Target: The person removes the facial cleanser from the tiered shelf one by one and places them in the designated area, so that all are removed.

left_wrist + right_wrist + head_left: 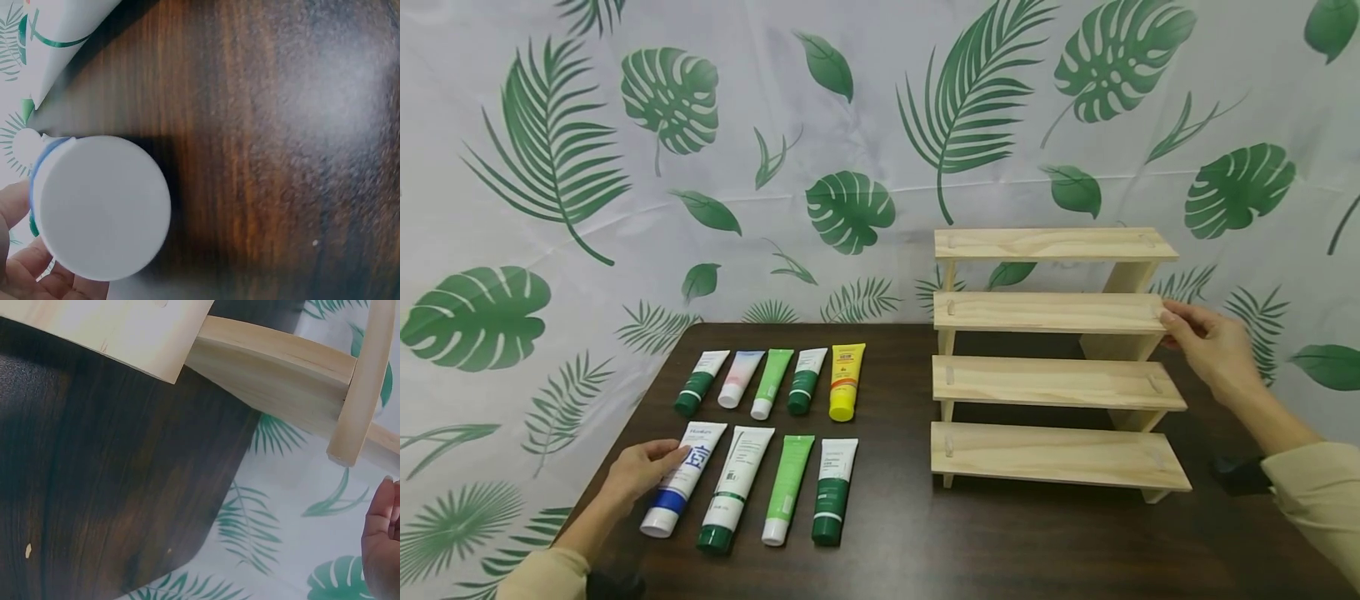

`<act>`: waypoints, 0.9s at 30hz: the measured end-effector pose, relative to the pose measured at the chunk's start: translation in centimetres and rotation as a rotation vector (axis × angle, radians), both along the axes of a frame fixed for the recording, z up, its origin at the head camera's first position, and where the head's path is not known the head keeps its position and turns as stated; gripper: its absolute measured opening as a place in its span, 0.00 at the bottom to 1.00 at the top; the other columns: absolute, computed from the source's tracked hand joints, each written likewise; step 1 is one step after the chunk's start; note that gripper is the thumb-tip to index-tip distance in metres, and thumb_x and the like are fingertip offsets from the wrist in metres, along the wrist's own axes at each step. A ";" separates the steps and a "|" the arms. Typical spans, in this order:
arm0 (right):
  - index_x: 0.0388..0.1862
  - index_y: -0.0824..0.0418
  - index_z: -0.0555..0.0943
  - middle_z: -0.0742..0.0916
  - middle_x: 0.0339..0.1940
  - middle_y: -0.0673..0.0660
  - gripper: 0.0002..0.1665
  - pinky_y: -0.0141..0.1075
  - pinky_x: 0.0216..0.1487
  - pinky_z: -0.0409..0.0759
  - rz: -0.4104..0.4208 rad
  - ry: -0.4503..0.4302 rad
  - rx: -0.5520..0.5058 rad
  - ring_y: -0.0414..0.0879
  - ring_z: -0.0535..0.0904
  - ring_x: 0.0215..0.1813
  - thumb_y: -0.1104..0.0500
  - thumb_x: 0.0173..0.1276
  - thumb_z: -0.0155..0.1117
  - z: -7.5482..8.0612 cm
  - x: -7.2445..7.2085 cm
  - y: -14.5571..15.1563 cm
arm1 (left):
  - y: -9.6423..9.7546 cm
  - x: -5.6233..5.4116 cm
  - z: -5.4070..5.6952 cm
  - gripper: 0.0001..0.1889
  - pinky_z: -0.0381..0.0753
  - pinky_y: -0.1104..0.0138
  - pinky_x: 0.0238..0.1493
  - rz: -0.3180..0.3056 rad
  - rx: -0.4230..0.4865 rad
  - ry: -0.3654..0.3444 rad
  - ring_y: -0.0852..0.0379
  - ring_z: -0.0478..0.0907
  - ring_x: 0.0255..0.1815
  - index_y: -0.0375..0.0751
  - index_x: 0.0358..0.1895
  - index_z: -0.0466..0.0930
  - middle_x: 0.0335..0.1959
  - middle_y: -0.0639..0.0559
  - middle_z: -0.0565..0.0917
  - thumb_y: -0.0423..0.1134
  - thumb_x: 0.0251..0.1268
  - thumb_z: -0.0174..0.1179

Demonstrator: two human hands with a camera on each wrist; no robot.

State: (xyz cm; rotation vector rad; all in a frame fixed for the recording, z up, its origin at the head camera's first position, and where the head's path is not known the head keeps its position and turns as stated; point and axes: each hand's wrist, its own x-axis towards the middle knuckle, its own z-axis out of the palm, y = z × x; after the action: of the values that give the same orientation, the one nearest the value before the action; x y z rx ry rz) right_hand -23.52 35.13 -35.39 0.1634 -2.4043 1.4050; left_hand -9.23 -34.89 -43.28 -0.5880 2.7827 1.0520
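Observation:
In the head view, my left hand (638,477) holds the left edge of a white squeeze tube (687,475) with blue lettering and a blue band, which lies on the table. Its round white cap (105,208) fills much of the left wrist view, with fingertips (59,278) beside it. To its right lie a white tube with a green cap (737,479), a light green tube (788,487) and a white-and-green tube (835,487). At the right, my right hand (1213,346) pinches the end of the second board from the top of a wooden step shelf (1045,311).
A back row holds several smaller tubes, among them a yellow tube (846,379) and a light green tube (772,382). The dark wooden table (891,400) stands against a white cloth (865,108) printed with green leaves. The shelf's four-tier frame occupies the table's right side.

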 end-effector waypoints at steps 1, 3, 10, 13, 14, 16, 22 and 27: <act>0.62 0.81 0.65 0.75 0.31 0.19 0.31 0.14 0.30 0.74 -0.004 -0.002 0.016 0.18 0.75 0.28 0.56 0.72 0.53 0.0 0.1 0.1 | 0.1 -0.1 0.2 0.34 0.77 0.58 0.43 -0.005 -0.010 0.005 0.39 0.74 0.49 0.24 0.57 0.70 0.56 0.26 0.72 0.55 0.65 0.55; 0.63 0.79 0.64 0.80 0.36 0.27 0.32 0.13 0.31 0.73 -0.023 -0.013 0.059 0.16 0.74 0.29 0.54 0.73 0.51 0.0 0.2 0.1 | 0.4 -0.3 0.6 0.34 0.76 0.52 0.49 -0.023 -0.028 0.026 0.35 0.72 0.53 0.23 0.59 0.68 0.58 0.26 0.71 0.55 0.67 0.53; 0.69 0.70 0.60 0.76 0.61 0.66 0.33 0.09 0.35 0.66 -0.096 -0.017 0.188 0.08 0.64 0.34 0.49 0.74 0.46 0.0 1.2 1.0 | 2.2 -2.2 4.1 0.36 0.69 0.44 0.58 -0.152 -0.042 0.181 0.29 0.63 0.63 0.25 0.68 0.56 0.65 0.25 0.63 0.53 0.70 0.49; 0.70 0.66 0.61 0.67 0.66 0.73 0.32 0.08 0.37 0.60 -0.119 -0.010 0.237 0.09 0.60 0.40 0.48 0.75 0.45 0.1 2.0 1.5 | 3.3 -2.9 6.0 0.39 0.64 0.41 0.61 -0.237 -0.003 0.239 0.29 0.56 0.67 0.31 0.73 0.48 0.69 0.27 0.56 0.54 0.70 0.50; 0.71 0.64 0.61 0.67 0.67 0.71 0.32 0.08 0.38 0.59 -0.124 -0.006 0.249 0.09 0.59 0.40 0.48 0.75 0.44 0.1 2.2 1.7 | 3.7 -3.2 6.6 0.40 0.63 0.40 0.61 -0.269 0.002 0.255 0.29 0.54 0.68 0.35 0.74 0.45 0.71 0.28 0.54 0.54 0.69 0.50; 0.71 0.62 0.61 0.68 0.68 0.67 0.30 0.09 0.38 0.58 -0.128 0.015 0.276 0.11 0.58 0.43 0.49 0.75 0.44 0.4 2.8 2.0 | 4.5 -3.8 7.8 0.41 0.60 0.38 0.62 -0.338 0.002 0.282 0.29 0.51 0.70 0.41 0.75 0.40 0.73 0.32 0.50 0.54 0.69 0.51; 0.71 0.60 0.61 0.66 0.69 0.68 0.28 0.10 0.49 0.55 -0.109 0.075 0.323 0.34 0.64 0.65 0.51 0.76 0.42 2.3 4.2 1.3 | 7.2 -5.1 10.8 0.38 0.57 0.36 0.62 -0.483 -0.049 0.350 0.34 0.50 0.72 0.60 0.75 0.36 0.76 0.44 0.47 0.54 0.70 0.49; 0.71 0.61 0.63 0.66 0.69 0.70 0.27 0.12 0.57 0.51 -0.059 0.188 0.345 0.55 0.61 0.70 0.54 0.76 0.44 4.4 5.4 -1.2 | 9.2 -5.5 12.5 0.36 0.55 0.34 0.62 -0.631 -0.025 0.427 0.36 0.47 0.73 0.58 0.75 0.37 0.76 0.47 0.45 0.49 0.72 0.48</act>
State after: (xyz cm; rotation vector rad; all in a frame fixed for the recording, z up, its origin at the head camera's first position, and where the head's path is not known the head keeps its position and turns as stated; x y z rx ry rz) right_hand -18.13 33.96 -31.01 0.2936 -2.4499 0.8961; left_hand -14.71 -25.67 -30.74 0.5591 2.9772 1.0737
